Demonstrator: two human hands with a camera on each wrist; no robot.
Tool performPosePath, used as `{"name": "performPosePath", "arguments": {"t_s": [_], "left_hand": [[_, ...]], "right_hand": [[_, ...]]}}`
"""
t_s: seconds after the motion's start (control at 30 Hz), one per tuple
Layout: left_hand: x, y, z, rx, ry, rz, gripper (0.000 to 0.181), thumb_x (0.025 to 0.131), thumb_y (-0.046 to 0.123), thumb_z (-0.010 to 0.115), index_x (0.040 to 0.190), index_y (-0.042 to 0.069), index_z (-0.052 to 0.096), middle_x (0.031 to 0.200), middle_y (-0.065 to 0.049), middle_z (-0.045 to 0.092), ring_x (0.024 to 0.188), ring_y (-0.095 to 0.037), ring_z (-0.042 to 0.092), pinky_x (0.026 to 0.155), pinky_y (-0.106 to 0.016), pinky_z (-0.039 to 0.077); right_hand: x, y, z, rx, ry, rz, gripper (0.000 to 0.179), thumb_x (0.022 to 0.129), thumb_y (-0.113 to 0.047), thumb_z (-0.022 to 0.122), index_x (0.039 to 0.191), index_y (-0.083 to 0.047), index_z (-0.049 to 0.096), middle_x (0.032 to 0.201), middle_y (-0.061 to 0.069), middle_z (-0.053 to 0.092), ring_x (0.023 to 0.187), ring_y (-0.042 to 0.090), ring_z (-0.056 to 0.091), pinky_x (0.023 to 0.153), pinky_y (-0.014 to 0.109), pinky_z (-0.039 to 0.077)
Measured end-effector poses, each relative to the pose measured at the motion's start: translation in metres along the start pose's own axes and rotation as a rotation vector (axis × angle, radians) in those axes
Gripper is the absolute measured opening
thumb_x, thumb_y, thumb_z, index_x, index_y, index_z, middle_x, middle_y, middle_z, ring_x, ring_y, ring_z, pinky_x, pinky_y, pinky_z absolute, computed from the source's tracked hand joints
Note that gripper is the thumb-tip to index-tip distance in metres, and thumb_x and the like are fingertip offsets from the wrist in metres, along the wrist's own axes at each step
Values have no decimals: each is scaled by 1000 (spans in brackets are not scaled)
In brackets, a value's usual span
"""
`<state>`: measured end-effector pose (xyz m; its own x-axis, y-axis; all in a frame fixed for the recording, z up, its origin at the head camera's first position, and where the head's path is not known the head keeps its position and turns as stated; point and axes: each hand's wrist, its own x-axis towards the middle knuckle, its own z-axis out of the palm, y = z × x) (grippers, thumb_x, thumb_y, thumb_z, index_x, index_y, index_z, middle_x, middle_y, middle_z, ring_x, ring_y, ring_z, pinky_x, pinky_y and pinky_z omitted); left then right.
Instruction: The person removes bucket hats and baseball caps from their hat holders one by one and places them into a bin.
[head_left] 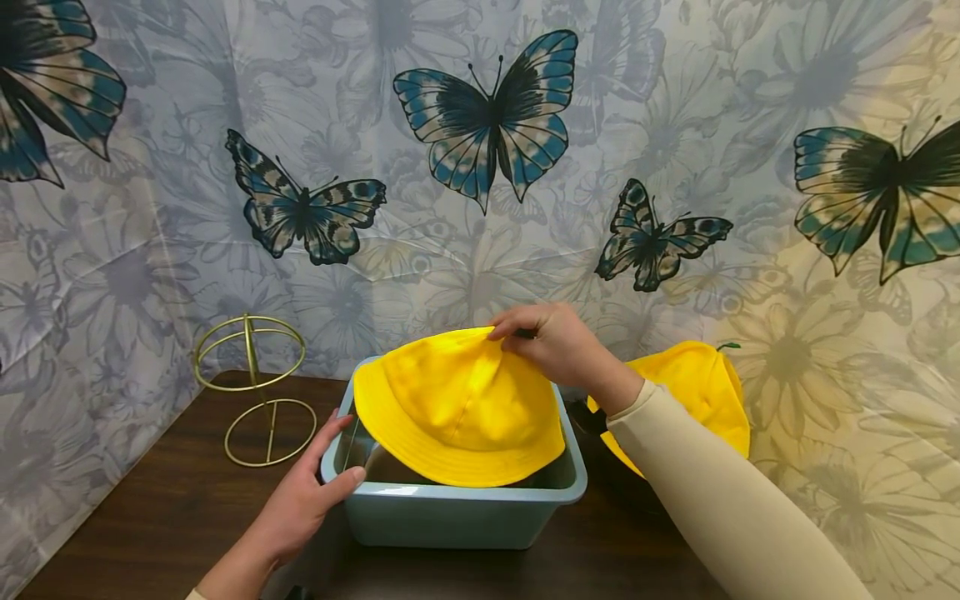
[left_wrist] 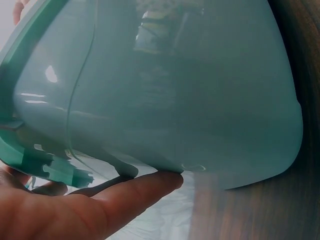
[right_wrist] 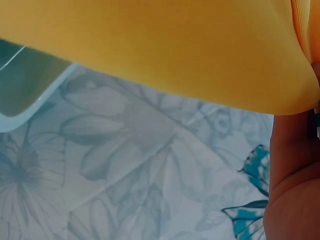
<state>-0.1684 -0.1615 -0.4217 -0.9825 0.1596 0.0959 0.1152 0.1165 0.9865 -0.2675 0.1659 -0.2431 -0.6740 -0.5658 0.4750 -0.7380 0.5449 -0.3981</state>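
Observation:
My right hand [head_left: 551,337] pinches a yellow bucket hat [head_left: 457,400] at the top of its crown. The hat hangs tilted over a light blue plastic basin [head_left: 450,521], its brim facing forward and overlapping the opening. In the right wrist view, yellow cloth [right_wrist: 165,45] fills the upper part, beside the hand [right_wrist: 295,190]. My left hand [head_left: 300,492] rests at the basin's left front corner, thumb and fingers spread along the rim. The left wrist view has a straight finger [left_wrist: 145,192] against the basin's outer wall [left_wrist: 200,100].
A gold wire stand [head_left: 251,387] with round hoops stands on the dark wooden table [head_left: 165,467] at left. Right of the basin, partly behind my right forearm, sits a second yellow hat [head_left: 693,387] with a green stem. A butterfly-print cloth [head_left: 480,275] hangs behind.

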Motion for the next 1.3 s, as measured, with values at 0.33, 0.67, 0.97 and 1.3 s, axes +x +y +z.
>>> {"name": "performPosePath", "arguments": {"t_s": [0.33, 0.67, 0.97, 1.3], "left_hand": [[0, -1, 1, -18, 6, 14, 72, 96, 22, 66, 155, 11, 27, 166, -12, -5, 147, -43, 0, 109, -64, 22], [1, -1, 1, -7, 7, 32, 69, 96, 22, 67, 153, 12, 30, 166, -12, -3, 148, -41, -2, 111, -65, 15], [0, -1, 1, -5, 9, 43, 68, 96, 19, 66, 154, 10, 29, 166, -13, -2, 147, -42, -1, 111, -66, 14], [0, 0, 2, -19, 14, 34, 69, 96, 17, 65, 154, 8, 28, 165, -13, -3, 147, -42, 0, 111, -62, 18]], "right_hand": [[1, 13, 8, -11, 2, -16, 20, 87, 4, 73, 98, -11, 80, 110, -1, 73, 103, 19, 67, 80, 32, 56], [-2, 20, 31, -2, -123, -77, 23, 86, 7, 72, 95, -13, 80, 108, -1, 73, 103, 18, 67, 83, 31, 55], [-6, 23, 43, -32, -211, -45, 24, 87, 7, 71, 98, -13, 79, 112, 0, 72, 106, 19, 66, 86, 31, 54], [-7, 24, 57, -121, -283, -37, 24, 89, 3, 71, 102, -15, 79, 107, -6, 72, 102, 15, 66, 87, 32, 53]]}}
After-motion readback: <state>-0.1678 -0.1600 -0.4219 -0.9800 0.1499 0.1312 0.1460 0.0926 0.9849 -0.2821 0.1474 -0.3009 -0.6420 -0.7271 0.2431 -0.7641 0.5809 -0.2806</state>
